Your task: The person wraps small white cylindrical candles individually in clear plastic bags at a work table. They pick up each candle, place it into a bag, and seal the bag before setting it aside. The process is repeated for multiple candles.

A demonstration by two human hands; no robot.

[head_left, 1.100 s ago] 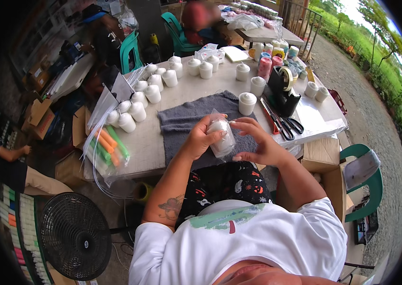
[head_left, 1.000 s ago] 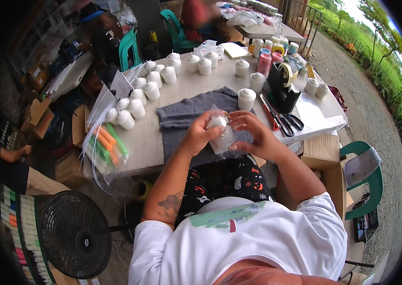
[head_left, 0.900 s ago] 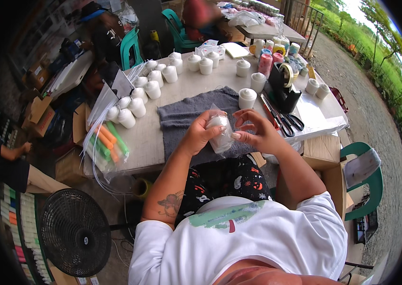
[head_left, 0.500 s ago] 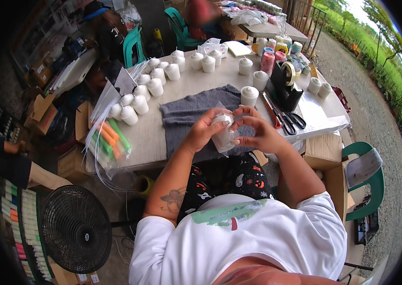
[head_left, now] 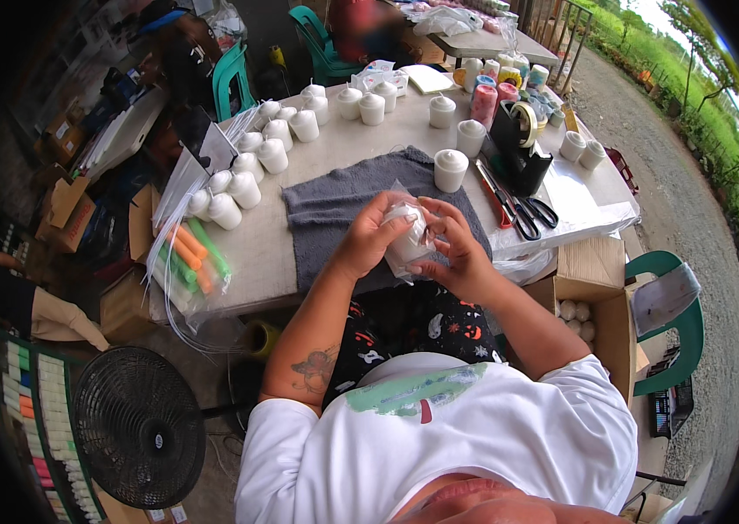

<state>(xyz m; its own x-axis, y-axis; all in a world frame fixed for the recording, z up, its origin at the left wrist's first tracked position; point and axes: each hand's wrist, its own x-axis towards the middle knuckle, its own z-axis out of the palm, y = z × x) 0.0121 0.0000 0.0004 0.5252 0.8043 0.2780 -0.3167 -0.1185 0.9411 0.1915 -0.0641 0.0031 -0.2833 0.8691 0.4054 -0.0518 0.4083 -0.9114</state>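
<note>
A white candle wrapped in clear plastic (head_left: 406, 237) is held over the near edge of a grey towel (head_left: 334, 205). My left hand (head_left: 369, 234) grips its left side and top. My right hand (head_left: 455, 251) holds its right side, fingers pinching the plastic wrap. Both hands are close together above the table's front edge. A single white candle (head_left: 451, 169) stands on the towel's far right corner, beyond my hands.
Several white candles (head_left: 252, 166) stand along the table's left and back. Black tape dispenser (head_left: 520, 148) and scissors (head_left: 522, 210) lie right. A bag of orange and green sticks (head_left: 190, 262) hangs left. Cardboard box (head_left: 592, 319) with candles, green chair (head_left: 675, 323), black fan (head_left: 138, 428) are nearby.
Both hands have kept turning and working the plastic around the candle in place; the candle has tilted slightly. Nothing else on the table has moved.
</note>
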